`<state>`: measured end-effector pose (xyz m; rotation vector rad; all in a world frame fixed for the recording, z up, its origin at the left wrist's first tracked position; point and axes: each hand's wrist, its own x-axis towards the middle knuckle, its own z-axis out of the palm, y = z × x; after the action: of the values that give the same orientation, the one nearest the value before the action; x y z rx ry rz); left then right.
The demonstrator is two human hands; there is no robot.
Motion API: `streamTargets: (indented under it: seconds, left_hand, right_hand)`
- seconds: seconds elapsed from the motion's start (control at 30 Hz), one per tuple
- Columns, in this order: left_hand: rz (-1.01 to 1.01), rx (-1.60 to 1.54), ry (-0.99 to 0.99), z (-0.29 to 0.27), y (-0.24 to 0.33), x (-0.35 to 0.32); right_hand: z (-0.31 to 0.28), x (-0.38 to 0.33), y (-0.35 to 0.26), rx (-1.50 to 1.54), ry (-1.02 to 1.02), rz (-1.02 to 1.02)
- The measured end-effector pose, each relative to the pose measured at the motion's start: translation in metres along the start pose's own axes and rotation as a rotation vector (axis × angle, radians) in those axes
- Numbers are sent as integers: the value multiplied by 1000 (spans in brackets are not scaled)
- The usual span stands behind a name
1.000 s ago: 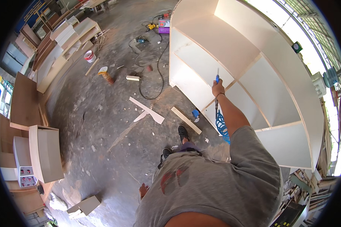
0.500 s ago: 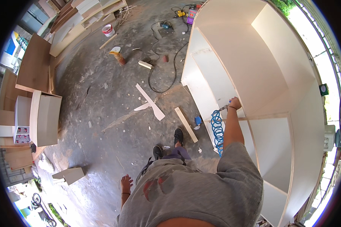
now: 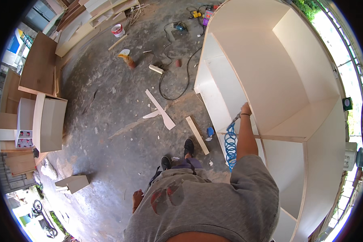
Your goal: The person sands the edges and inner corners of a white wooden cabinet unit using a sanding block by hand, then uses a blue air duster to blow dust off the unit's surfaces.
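My right hand is stretched forward to the pale wooden cabinet on the right, closed at the front edge of one of its panels. It grips a small grey air tool, mostly hidden by the fingers; its exact kind does not show. From the tool a blue coiled air hose hangs down beside my forearm, in front of the cabinet's white lower compartments. My left hand hangs low by my side, fingers loosely bent and apart, holding nothing I can see.
On the concrete floor lie a wooden strip, crossed offcuts, a small wood block and a black cable. Farther off are a white bucket and power tools. Wooden cabinets stand at the left.
My right hand has shifted slightly left and forward along the panel edge, with the air tool and hose. My left hand has dropped a little closer to my side. The view has shifted slightly.
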<state>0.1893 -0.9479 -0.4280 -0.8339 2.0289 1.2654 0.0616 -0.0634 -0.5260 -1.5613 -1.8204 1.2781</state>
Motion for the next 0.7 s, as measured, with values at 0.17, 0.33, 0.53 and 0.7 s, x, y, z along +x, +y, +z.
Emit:
streamTargets:
  seconds: [0.17,0.33,0.53,0.7]
  left_hand:
    - [251,254,-16,16,70,-34]
    - [1,76,34,5,20,-28]
    - [-12,150,14,1,2,-10]
    - [219,379,-15,5,7,-8]
  right_hand:
    - [-2,-16,-3,-23,44,155]
    - [-23,-136,-132,371,-322,337]
    - [-22,-126,-110,323,-164,243]
    - [-21,-99,-42,-305,272,112]
